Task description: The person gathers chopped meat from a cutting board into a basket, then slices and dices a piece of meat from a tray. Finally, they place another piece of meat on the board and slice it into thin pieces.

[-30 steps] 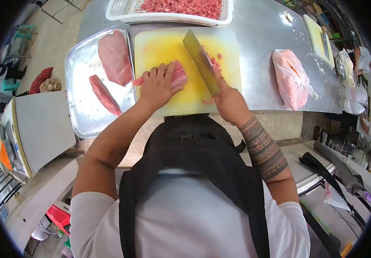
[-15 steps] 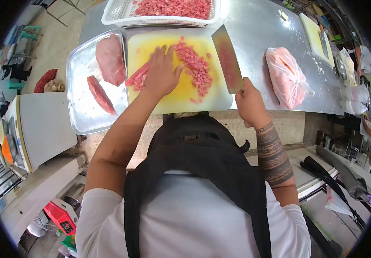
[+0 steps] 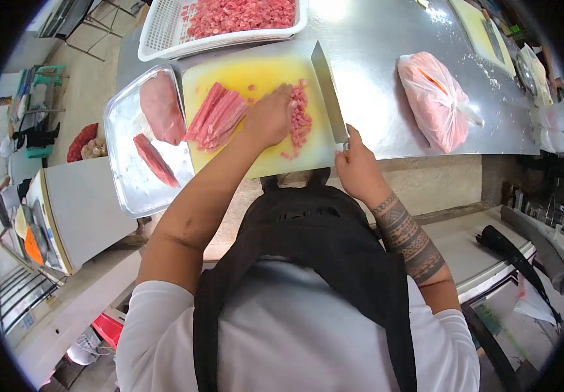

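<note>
My left hand (image 3: pixel 271 117) is cupped with its fingers together against diced meat (image 3: pixel 301 116) on the yellow-stained cutting board (image 3: pixel 262 65). Its fingertips are partly blurred. My right hand (image 3: pixel 360 168) is closed round the handle of a cleaver (image 3: pixel 328 95). The broad blade stands on edge along the right side of the dice, facing my left hand. Left of my left hand lie several long meat strips (image 3: pixel 218 117), side by side, with a few loose cubes near them.
A metal tray (image 3: pixel 122 176) at left holds a large meat piece (image 3: pixel 162 108) and a narrow one (image 3: pixel 154 161). Behind the board stands a white basket (image 3: pixel 164 52) of diced meat. A tied plastic bag (image 3: pixel 435 101) lies at right; another board (image 3: pixel 475 32) is farther back.
My left hand has moved right from the strips to the diced meat, its spread fingers drawing together. The cleaver has come left over the board beside the dice, whose pile is narrower.
</note>
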{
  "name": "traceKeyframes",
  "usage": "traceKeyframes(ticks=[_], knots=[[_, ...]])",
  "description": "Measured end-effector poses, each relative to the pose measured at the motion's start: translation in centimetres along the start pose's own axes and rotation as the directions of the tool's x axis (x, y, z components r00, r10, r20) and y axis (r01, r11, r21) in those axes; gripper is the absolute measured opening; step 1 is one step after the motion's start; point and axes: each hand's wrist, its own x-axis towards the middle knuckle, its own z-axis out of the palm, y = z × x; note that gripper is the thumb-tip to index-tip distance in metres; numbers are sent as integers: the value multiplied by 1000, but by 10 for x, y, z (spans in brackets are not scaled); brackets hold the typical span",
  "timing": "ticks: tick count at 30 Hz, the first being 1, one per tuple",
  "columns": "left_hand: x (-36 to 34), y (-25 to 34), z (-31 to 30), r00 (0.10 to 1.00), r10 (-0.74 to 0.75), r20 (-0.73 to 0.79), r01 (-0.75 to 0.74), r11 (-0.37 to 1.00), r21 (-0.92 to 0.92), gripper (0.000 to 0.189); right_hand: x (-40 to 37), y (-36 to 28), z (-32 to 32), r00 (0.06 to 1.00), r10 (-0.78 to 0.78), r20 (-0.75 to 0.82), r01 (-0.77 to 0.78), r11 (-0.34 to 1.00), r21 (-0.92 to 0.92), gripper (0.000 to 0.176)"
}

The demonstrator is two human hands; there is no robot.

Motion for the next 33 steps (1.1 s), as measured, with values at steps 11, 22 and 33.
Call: traceKeyframes(ticks=[11,22,33], knots=[[87,-16,-7,971,120,208,-143,985,99,26,-5,-2,3,997,75,17,-73,994,-78,27],[79,-11,11,994,78,76,-91,979,184,24,-17,-54,-14,990,100,102,-68,957,-281,25],[65,-27,-15,1000,-5,27,3,997,73,39,13,-15,14,997,70,-14,-71,960,-271,22]])
